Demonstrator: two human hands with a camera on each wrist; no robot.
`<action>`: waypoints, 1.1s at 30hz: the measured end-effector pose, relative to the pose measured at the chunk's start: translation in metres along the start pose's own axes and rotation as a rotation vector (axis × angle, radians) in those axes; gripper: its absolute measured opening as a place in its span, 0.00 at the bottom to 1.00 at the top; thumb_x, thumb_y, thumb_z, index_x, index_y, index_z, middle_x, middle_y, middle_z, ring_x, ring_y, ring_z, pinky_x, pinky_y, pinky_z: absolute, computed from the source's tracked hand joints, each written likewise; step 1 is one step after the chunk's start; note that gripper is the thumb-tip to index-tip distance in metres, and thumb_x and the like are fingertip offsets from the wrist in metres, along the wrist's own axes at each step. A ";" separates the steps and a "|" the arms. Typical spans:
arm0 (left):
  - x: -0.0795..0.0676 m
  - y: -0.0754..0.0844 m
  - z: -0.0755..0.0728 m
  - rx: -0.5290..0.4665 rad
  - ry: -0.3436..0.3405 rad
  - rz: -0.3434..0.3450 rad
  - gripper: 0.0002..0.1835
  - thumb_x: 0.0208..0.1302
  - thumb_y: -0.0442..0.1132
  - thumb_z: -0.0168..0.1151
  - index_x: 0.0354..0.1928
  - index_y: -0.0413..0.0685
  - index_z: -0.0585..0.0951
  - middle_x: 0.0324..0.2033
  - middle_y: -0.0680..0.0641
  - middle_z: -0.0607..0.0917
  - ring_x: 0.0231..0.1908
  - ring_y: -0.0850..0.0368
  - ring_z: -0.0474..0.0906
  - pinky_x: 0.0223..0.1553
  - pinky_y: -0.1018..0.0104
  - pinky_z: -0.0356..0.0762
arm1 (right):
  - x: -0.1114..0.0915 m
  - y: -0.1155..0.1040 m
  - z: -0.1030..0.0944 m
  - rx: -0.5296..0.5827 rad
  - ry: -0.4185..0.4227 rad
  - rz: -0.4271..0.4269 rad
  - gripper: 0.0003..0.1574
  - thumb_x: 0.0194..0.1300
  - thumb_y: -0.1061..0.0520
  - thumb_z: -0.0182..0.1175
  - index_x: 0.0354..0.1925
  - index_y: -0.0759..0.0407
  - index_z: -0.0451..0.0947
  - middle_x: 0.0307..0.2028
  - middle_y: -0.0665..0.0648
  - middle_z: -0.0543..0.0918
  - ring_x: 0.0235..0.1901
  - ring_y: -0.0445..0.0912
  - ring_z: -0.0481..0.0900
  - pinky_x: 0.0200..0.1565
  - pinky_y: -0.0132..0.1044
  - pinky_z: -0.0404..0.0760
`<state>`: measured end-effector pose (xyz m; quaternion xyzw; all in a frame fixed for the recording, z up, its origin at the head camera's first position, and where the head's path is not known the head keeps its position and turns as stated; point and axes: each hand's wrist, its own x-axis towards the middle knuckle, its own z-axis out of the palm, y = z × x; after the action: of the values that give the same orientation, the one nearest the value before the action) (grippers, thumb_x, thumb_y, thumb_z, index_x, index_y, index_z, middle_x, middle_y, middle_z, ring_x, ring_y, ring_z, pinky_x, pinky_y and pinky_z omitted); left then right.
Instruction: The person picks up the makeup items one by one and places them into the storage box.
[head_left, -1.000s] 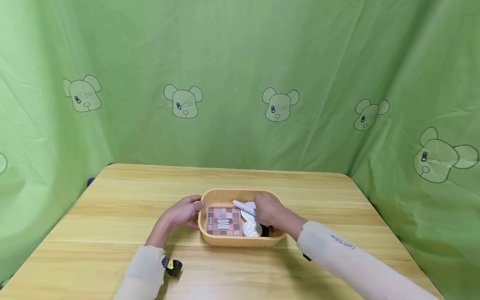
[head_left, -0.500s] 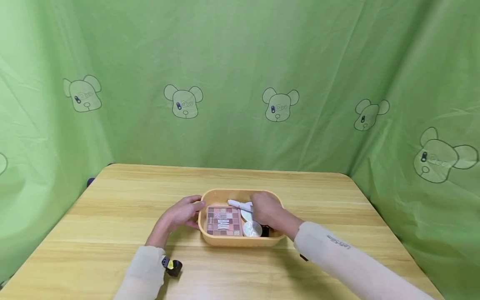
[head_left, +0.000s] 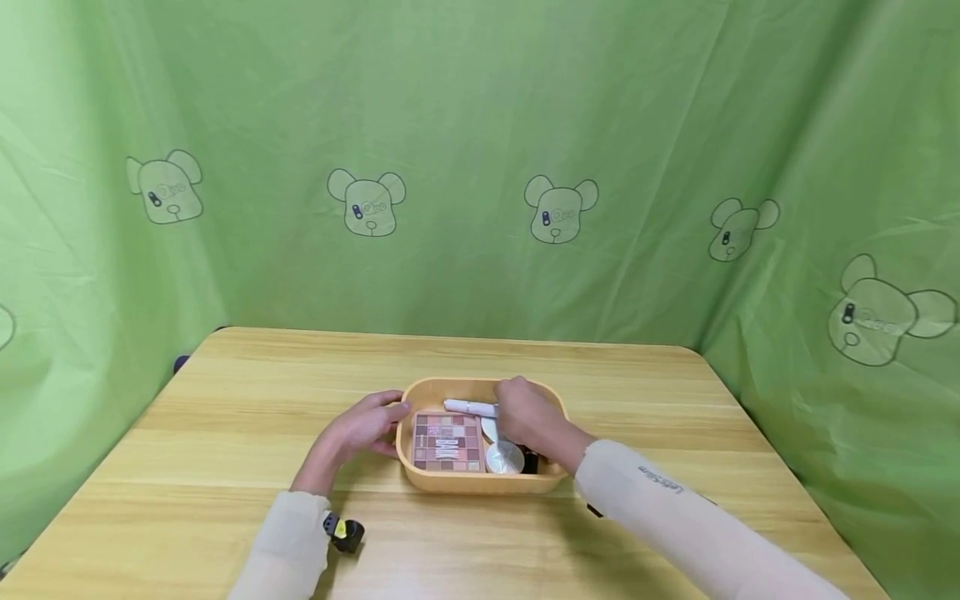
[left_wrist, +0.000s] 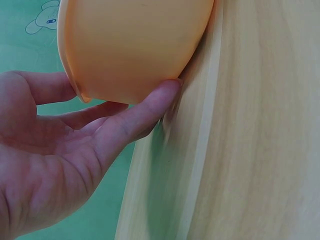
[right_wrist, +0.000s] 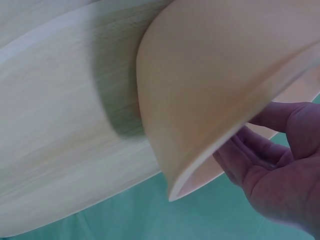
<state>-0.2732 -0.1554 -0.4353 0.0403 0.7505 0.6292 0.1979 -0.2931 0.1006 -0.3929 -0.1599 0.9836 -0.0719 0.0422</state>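
Observation:
An orange plastic basin [head_left: 480,484] stands on the wooden table. My left hand [head_left: 363,427] grips its left end; in the left wrist view a thumb or finger hooks over the rim while others press on the outer wall. Inside the basin, my right hand [head_left: 529,417] holds a slim white tube [head_left: 469,407], which points left along the back wall. An eyeshadow palette [head_left: 447,443] lies flat at the left. Beside it are a shiny round compact [head_left: 505,458], a white round piece [head_left: 489,429] partly hidden under the right hand, and a black item [head_left: 530,461].
The wooden table [head_left: 262,400] reaches out on all sides of the basin. Green curtains [head_left: 465,283] with bear-head drawings hang behind it and at both sides.
My right hand has shifted left and back inside the basin, carrying the white tube, which has swung from slanted to nearly level. My left hand has stayed on the basin's end.

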 end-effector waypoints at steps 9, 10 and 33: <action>0.001 -0.001 0.001 -0.014 -0.002 -0.003 0.33 0.79 0.41 0.45 0.77 0.32 0.53 0.65 0.27 0.73 0.60 0.34 0.78 0.47 0.49 0.89 | 0.003 0.000 0.005 -0.005 0.022 -0.012 0.10 0.58 0.72 0.54 0.31 0.60 0.77 0.28 0.58 0.79 0.26 0.47 0.73 0.25 0.34 0.78; 0.001 -0.001 0.001 -0.013 -0.001 -0.001 0.32 0.79 0.41 0.45 0.77 0.32 0.53 0.64 0.27 0.73 0.60 0.34 0.78 0.47 0.49 0.89 | 0.003 0.001 0.005 -0.008 0.022 -0.008 0.11 0.57 0.73 0.53 0.32 0.60 0.77 0.28 0.58 0.80 0.27 0.47 0.73 0.25 0.35 0.79; 0.000 0.000 0.000 -0.001 0.007 -0.005 0.32 0.79 0.42 0.46 0.78 0.33 0.54 0.66 0.28 0.73 0.61 0.34 0.77 0.46 0.50 0.90 | 0.000 0.001 0.000 -0.070 -0.026 0.050 0.12 0.62 0.64 0.59 0.21 0.58 0.77 0.21 0.55 0.78 0.21 0.46 0.73 0.21 0.33 0.75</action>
<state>-0.2733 -0.1558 -0.4351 0.0361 0.7509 0.6294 0.1966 -0.2939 0.1016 -0.3928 -0.1375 0.9886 -0.0342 0.0513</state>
